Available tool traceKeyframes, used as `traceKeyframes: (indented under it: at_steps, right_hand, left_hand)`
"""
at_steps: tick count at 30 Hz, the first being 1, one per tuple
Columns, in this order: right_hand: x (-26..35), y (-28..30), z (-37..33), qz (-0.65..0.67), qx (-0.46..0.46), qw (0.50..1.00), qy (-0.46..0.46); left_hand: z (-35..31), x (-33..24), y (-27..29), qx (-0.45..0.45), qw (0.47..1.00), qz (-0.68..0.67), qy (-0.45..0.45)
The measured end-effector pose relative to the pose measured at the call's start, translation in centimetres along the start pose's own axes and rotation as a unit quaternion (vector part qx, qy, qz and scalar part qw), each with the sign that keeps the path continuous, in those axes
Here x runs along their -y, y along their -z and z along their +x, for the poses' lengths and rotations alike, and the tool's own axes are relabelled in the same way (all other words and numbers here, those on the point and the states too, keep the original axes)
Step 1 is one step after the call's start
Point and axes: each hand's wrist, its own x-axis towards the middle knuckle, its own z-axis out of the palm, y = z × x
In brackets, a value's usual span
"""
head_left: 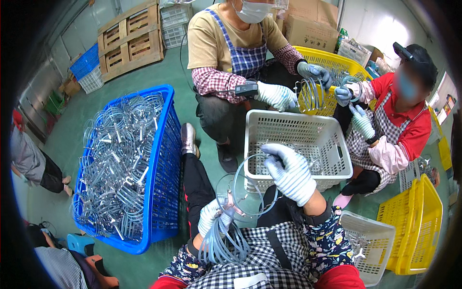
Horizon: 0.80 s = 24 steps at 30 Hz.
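Note:
My left hand, in a white and grey striped glove, is closed around a bundle of blue-grey metal hose clamps. The bundle hangs over my checked apron, and silvery screw fittings show near the fingers. Above it, my right hand, gloved alike, has its thumb and fingertips pinched at the top of a large clamp ring. This ring overlaps another loop that reaches into the left hand. Just beyond, a light grey basket has several clamps lying in it.
A blue basket heaped with clamps stands at left. Ahead, a co-worker's gloved hands hold clamps beside a yellow basket. Another co-worker's gloved hand is at right. Stacked yellow baskets and a grey basket stand near right.

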Motion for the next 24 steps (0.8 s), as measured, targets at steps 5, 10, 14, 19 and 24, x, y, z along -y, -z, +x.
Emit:
traceKeyframes:
  at_steps: [5, 10, 14, 19, 24]
  right_hand:
    - [-0.5, -0.5, 1.0, -0.086, 0.064, 0.991, 0.083]
    - [-2.2, -0.5, 1.5, 0.035, 0.132, 0.991, -0.013]
    - [-4.0, -0.6, 2.6, 0.243, 0.289, 0.903, -0.206]
    - [-4.2, -1.9, 2.5, 0.212, 0.235, 0.939, -0.134]
    - [-2.1, -2.8, 0.8, 0.112, 0.199, 0.968, -0.101]
  left_hand:
    - [-0.7, -0.6, 0.0, 0.042, 0.949, 0.298, -0.097]
    - [-0.8, -0.5, -0.8, 0.026, 0.971, 0.225, -0.071]
    - [-0.4, 0.8, 0.5, 0.029, 0.972, 0.234, 0.008]
    - [0.9, -0.2, 0.0, -0.010, 0.988, 0.130, 0.086]
    - [-2.1, 6.2, 4.4, -0.088, 0.976, -0.071, 0.188]
